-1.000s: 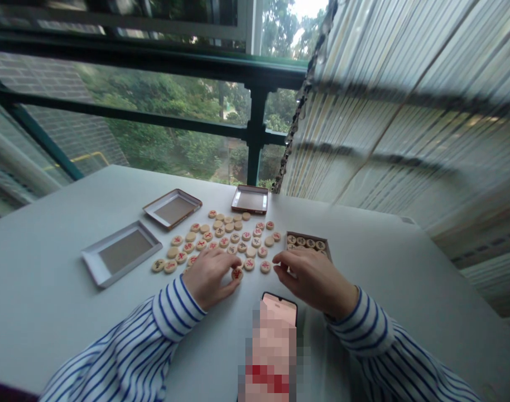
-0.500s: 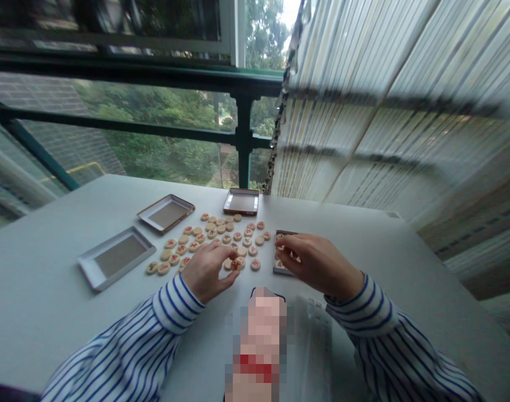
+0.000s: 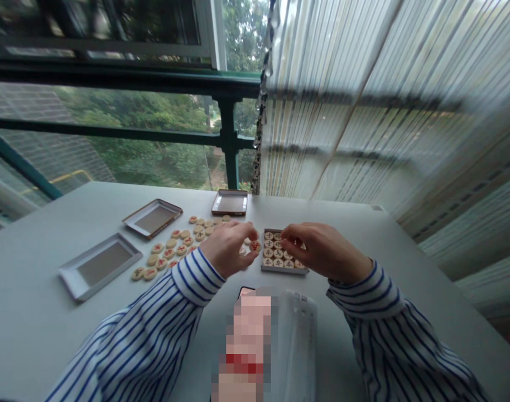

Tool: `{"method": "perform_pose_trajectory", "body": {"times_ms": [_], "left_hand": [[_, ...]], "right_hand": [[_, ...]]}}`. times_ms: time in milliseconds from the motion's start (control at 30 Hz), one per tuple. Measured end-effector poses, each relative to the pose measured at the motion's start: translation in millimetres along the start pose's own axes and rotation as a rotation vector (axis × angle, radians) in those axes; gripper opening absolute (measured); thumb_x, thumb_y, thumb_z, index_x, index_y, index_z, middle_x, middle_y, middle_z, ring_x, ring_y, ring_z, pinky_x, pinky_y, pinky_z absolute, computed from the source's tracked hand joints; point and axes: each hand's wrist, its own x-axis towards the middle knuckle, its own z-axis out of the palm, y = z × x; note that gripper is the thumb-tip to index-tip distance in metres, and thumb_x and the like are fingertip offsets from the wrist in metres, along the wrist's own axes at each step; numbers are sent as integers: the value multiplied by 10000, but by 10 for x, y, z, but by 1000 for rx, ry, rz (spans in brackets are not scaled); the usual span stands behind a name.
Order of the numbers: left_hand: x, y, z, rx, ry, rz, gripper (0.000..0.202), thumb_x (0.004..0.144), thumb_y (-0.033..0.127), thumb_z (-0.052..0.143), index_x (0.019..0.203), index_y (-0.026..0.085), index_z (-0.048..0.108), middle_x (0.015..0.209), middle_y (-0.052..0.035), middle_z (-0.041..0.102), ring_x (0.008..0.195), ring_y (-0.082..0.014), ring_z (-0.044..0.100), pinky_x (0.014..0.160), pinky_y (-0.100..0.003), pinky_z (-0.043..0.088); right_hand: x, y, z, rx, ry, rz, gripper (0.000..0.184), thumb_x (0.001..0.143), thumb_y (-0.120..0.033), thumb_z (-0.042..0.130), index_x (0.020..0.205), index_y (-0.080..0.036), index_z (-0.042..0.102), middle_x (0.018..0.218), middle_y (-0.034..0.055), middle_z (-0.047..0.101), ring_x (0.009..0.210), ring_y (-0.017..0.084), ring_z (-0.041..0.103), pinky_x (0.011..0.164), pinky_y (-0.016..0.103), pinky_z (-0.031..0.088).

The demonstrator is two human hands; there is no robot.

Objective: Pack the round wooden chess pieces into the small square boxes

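Observation:
Between the thumb and fingertips of my left hand [image 3: 230,249] is a round wooden Chinese chess piece [image 3: 255,246] with a red character, close to the left side of a shallow grey box [image 3: 285,271]. Rows of chess pieces [image 3: 278,253] with dark characters lie face up in that box. My right hand [image 3: 324,248] hovers over the box's right part, fingers curled together; whatever is in them is hidden. Left of my left hand, several loose chess pieces [image 3: 168,254] are spread on the table, some showing red characters and others blank. My left hand covers part of them.
Three shallow trays or lids stand beyond the pieces: a grey one [image 3: 66,279], a brown-edged one [image 3: 173,221] and another at the back [image 3: 229,211]. A phone [image 3: 247,290], mostly pixelated, and a clear plastic sheet or case [image 3: 297,346] lie in front. String curtains [image 3: 322,111] hang behind.
My left hand has moved right with the chess piece, nearer to the grey box. My right hand stays over the box, with more of its rows uncovered. The view has turned slightly right.

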Motion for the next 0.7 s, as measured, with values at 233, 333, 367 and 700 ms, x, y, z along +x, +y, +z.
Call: {"method": "perform_pose_trajectory", "body": {"times_ms": [233,333,367,700], "left_hand": [[265,2,104,-34,-3,24,190,669,251,618,822,161,551,736,-43,610,758,-198,557,716,-362,443],[307,18,122,-39,-18,23,199,664,256,628,820,157,555,741,-49,611,766,-208,554,719,-373,439],[313,21,129,-42,-23,23,196,665,254,628,819,156,556,745,-52,611,773,-211,554,723,-374,438],[311,21,230,-98,24,83,142,701,250,602,793,159,543,750,-46,608,776,-200,542,713,-352,423]], "right_hand": [[38,113,11,67,13,50,191,830,-310,473,811,-180,611,693,19,607,609,98,520,567,219,348],[60,158,45,131,35,71,182,827,-297,478,813,-172,611,688,15,606,599,92,511,565,216,353],[67,169,58,159,43,76,182,827,-292,477,816,-170,612,688,13,608,594,89,507,561,215,354],[151,200,265,484,88,129,190,822,-279,483,839,-147,618,715,16,633,617,90,542,580,217,410]]}}
